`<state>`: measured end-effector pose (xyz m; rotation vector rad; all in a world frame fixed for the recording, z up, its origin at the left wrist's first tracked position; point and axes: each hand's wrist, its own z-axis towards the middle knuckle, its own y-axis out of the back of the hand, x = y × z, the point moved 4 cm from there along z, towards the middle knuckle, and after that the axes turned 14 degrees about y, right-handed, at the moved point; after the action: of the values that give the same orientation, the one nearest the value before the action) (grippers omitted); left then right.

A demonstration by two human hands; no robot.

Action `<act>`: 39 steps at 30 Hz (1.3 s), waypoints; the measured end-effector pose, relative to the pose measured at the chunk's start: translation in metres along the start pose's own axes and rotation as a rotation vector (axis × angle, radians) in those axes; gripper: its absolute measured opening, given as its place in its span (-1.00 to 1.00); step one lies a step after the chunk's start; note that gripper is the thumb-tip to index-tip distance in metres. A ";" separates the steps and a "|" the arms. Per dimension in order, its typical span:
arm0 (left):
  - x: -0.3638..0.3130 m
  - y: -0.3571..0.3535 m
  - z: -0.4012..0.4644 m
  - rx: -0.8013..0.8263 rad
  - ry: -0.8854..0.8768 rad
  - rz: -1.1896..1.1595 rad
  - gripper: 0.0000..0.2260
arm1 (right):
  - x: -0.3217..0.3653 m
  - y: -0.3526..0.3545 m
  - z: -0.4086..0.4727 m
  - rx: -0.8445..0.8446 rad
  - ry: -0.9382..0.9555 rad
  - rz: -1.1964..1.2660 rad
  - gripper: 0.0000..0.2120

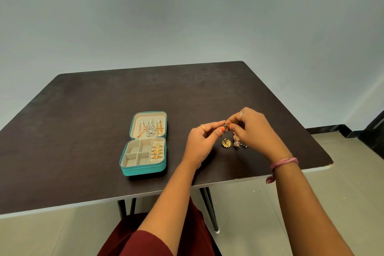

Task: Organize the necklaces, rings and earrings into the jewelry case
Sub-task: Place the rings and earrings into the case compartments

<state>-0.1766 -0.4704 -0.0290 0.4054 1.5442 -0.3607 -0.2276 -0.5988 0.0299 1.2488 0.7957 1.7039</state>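
Both hands meet above the dark table (83,131), the left hand (202,141) and the right hand (252,129) each pinching a small earring (225,126) between their fingertips. Just below them, more earrings (233,142) lie loose on the tabletop, one a gold sunburst shape, partly hidden by the right hand. Well to the left, the teal jewelry case (145,169) lies open: necklaces (150,129) hang in its lid, gold rings (157,151) fill the right-hand slot, and its other compartments hold nothing visible. A pink thread bracelet (283,162) circles the right wrist. Maroon clothing (158,239) shows at the near edge.
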 end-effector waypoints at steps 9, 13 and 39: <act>0.005 0.005 0.003 -0.033 0.072 -0.134 -0.80 | -0.025 -0.014 -0.014 -0.206 -0.226 0.898 -0.64; 0.004 0.008 0.003 -0.085 0.128 -0.242 -0.84 | -0.022 -0.019 -0.013 -0.255 -0.285 1.149 -0.72; -0.055 0.099 0.024 0.039 0.614 0.351 -0.91 | 0.019 -0.075 0.027 -0.175 -0.304 0.945 -0.85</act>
<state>-0.1089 -0.3958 0.0278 0.8610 2.0132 0.0192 -0.1847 -0.5495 -0.0189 1.8503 -0.1926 2.1355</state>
